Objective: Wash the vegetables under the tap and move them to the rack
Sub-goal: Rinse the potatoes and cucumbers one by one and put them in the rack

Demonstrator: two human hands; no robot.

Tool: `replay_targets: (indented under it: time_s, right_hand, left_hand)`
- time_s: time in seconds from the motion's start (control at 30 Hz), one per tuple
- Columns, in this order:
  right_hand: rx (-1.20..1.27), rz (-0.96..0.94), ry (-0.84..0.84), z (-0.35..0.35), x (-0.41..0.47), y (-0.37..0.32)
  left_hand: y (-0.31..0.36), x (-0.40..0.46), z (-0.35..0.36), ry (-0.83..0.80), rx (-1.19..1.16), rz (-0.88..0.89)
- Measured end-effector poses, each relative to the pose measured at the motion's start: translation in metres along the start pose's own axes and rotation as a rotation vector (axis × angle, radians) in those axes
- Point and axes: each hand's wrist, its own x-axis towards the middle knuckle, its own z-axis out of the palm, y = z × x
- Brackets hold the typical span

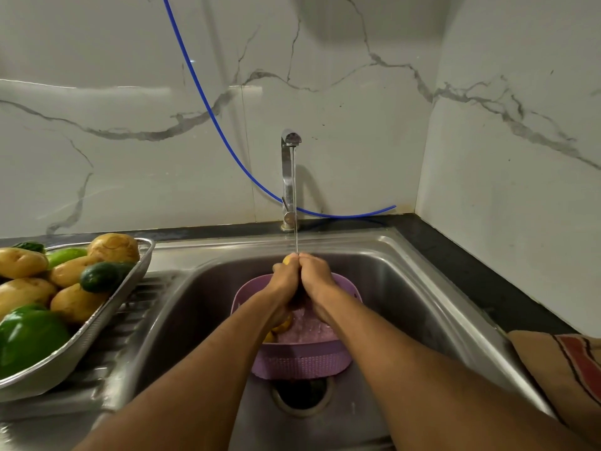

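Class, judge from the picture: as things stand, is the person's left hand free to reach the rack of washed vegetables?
Probably not yet. The left hand and the right hand both grip a yellow vegetable under the tap. The path to the rack on the left looks open.

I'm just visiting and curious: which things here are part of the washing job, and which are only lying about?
Part of the job:
- tap, running
- yellow vegetable held by left hand and right hand
- purple basket in the sink
- rack with potatoes, cucumber, green pepper

Lying about:
- blue tube
- striped cloth
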Motion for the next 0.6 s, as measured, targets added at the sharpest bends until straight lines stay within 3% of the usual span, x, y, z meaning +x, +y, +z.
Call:
replay_targets:
  time_s: [0.1, 0.17, 0.3, 0.43, 0.6]
  right_hand:
    - [0.023, -0.013, -0.024, 0.000, -0.003, -0.004]
    - [0.020, -0.027, 0.076, 0.001, -0.051, -0.033]
    - [0.033, 0.030, 0.121, -0.011, -0.046, -0.037]
    - [-0.017, -0.011, 0.069, -0.002, -0.053, -0.038]
    - [-0.082, -0.188, 0.019, 0.004, -0.054, -0.033]
  left_hand:
    - [-0.004, 0.003, -0.003, 0.045, 0.067, 0.033]
    - [-0.002, -0.005, -0.005, 0.013, 0.158, 0.055]
    - [0.000, -0.015, -0.011, -0.074, 0.293, 0.075]
    - [-0.002, -0.005, -0.010, 0.036, 0.191, 0.213]
    - [-0.007, 0.004, -0.008, 0.090, 0.095, 0.232]
